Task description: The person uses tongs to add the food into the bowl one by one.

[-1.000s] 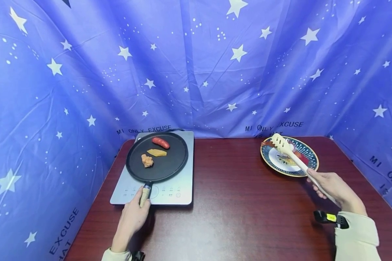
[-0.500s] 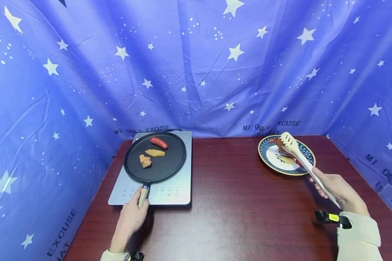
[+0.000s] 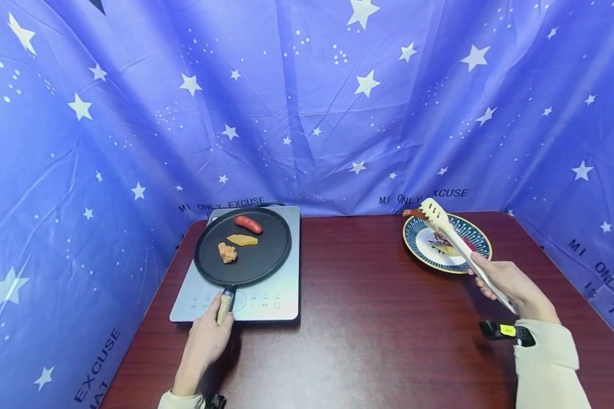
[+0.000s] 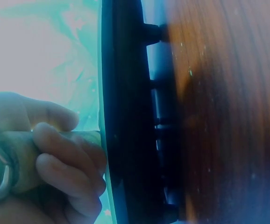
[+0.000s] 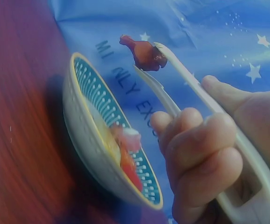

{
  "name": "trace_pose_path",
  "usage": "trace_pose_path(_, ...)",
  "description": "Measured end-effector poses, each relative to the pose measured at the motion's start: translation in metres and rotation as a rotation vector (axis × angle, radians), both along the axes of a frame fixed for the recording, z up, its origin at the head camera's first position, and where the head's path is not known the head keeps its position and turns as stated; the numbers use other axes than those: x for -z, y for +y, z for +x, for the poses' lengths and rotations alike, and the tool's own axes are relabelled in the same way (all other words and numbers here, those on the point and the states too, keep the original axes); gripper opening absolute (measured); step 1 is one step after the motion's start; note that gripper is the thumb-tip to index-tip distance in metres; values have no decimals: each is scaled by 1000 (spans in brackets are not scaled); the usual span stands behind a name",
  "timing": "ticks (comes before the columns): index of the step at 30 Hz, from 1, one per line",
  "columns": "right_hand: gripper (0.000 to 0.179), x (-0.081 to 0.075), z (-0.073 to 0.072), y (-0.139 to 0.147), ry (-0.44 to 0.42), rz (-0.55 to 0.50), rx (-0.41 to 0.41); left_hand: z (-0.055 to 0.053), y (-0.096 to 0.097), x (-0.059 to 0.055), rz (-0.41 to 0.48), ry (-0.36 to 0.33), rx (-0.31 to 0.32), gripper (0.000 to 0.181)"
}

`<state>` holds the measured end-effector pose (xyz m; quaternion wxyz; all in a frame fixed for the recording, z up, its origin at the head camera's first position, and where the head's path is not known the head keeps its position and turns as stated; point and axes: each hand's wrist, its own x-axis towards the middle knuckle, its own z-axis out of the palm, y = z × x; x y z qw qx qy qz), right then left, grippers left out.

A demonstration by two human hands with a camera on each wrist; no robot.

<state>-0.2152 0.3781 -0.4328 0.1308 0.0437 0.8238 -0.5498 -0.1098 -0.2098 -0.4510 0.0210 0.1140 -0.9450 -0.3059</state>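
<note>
In the head view, my left hand [image 3: 207, 338] grips the handle [image 3: 224, 309] of a flat black frying pan [image 3: 271, 255]. A red sausage [image 3: 248, 224], a yellow slice [image 3: 243, 240] and a craggy golden-brown lump [image 3: 227, 253] lie in the pan. At the right, my right hand [image 3: 514, 287] holds cream-coloured tongs [image 3: 457, 241] over the patterned plate [image 3: 413, 240]. Their tips pinch a reddish-brown piece shaped like a chicken drumstick [image 5: 146, 53], raised above the plate in the right wrist view. Other food pieces [image 5: 128, 163], red, yellow and pink, stay in the plate.
The pan stands on a silver induction cooktop [image 3: 286, 284] at the table's left. Dark red wooden table [image 3: 353, 295] lies between cooktop and plate. A blue star-printed curtain [image 3: 307, 113] closes off the back and sides.
The tongs tipped down into the plate, then came up with the drumstick-like piece, moving slightly left. My left hand and the pan have stayed in place.
</note>
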Motion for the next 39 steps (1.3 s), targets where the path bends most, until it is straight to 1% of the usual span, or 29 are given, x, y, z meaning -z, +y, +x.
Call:
trace_pose_path(7, 57, -5, -12, -18, 10, -4, -42, 0, 0, 1, 3, -3, 1, 58)
trace_pose_path(8, 58, -6, -13, -21, 6, -6, -38, 0, 0, 1, 4, -3, 1, 58)
trace_pose_path(14, 48, -10, -22, -39, 7, -71, -49, -1, 1, 1, 4, 0, -1, 58)
trace_pose_path(20, 46, -16, -29, -60, 47, -93, -90, -1, 1, 1, 2, -6, -11, 59)
trace_pose_path(24, 45, -19, -33, -75, 22, -144, -110, -1, 1, 3, 4, -6, -13, 59)
trace_pose_path(28, 46, -23, -37, -91, 2, -149, -145, -1, 1, 3, 7, -5, -8, 59)
trace_pose_path(31, 46, -24, -41, -104, 13, -140, -188, -2, 1, 1, 4, -6, -6, 59)
trace_pose_path(39, 49, -26, -43, -139, 17, -128, -215, -2, -1, 0, -5, -7, -2, 59)
